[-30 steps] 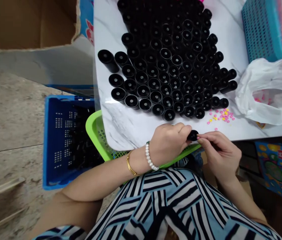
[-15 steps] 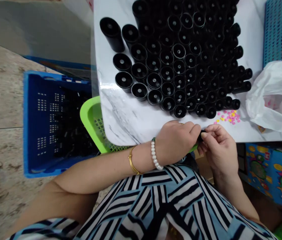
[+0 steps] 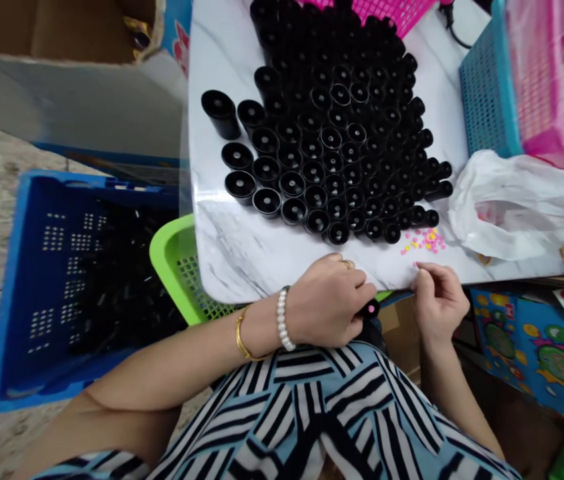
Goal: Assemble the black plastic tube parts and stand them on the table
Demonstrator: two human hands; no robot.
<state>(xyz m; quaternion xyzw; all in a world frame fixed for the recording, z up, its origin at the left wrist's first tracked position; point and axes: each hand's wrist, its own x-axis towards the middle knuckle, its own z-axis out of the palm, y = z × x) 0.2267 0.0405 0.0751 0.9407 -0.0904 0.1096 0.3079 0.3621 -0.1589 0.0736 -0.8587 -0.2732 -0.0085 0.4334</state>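
Observation:
My left hand (image 3: 332,300), with a pearl bracelet and a gold bangle at the wrist, is closed around a small black tube (image 3: 371,309) just off the table's front edge. A pink dot shows in the tube's end; most of the tube is hidden by my fingers. My right hand (image 3: 439,293) is over the table edge, thumb and forefinger pinched at a small pink bead (image 3: 415,265). Just beyond lie scattered pink and yellow beads (image 3: 427,240). Many black cylindrical cups (image 3: 293,211) stand packed together on the white marbled table (image 3: 242,267).
A blue crate (image 3: 7,293) of black parts stands at left, beside a green basket (image 3: 167,247) under the table edge. A white plastic bag (image 3: 527,193) lies at right, before a teal basket (image 3: 487,93). A pink basket (image 3: 382,10) is at the back.
My right hand has left the black tube and moved apart to the pink bead. The tube's pink-dotted end now shows in my left hand. The view has shifted, showing more of the table's back.

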